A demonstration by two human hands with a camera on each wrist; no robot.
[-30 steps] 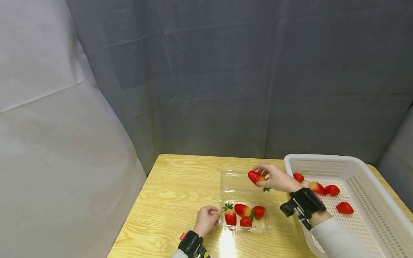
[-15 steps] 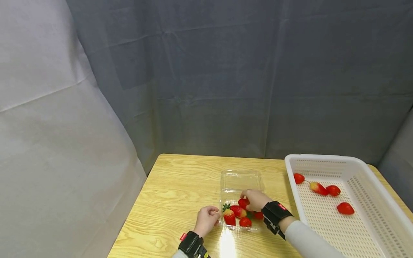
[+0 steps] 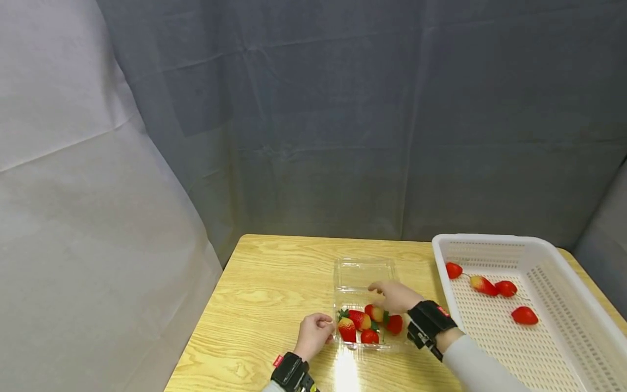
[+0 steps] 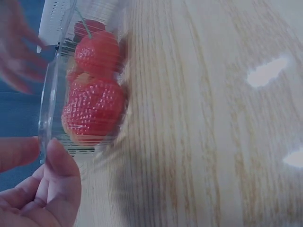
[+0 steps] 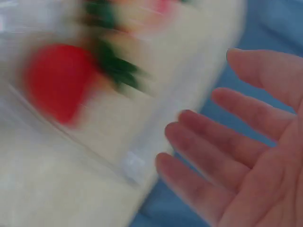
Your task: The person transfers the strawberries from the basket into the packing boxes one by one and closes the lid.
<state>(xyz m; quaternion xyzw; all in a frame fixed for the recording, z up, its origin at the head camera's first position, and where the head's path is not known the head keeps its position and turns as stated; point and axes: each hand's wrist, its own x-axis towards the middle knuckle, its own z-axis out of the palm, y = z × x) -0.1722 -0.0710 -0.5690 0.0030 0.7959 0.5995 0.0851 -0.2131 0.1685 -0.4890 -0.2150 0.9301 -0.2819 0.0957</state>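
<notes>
Grey cloth with fold creases hangs behind and to the right of the table (image 3: 254,305); a paler sheet drapes on the left. The tabletop is light, glossy wood-grain with bright glare spots near its front edge. On its right end sits a white rectangular plastic basket (image 3: 563,256) with perforated walls and floor, holding four loose strawberries (image 3: 523,315). Near the table's middle lies a thin, clear, ribbed plastic clamshell (image 3: 364,272), its lid laid open toward the back and its tray toward the front. In the tray lie five red berries (image 3: 355,319), seeded and shiny, some with green leafy caps, one partly yellow. The right hand (image 3: 395,296), wrist in a black strap, hovers over the tray's back edge with fingers spread and straight, holding nothing. The left hand (image 3: 313,332), also strapped, rests at the tray's left side, thumb and curled fingers pinching its clear wall just beside the nearest berry.
</notes>
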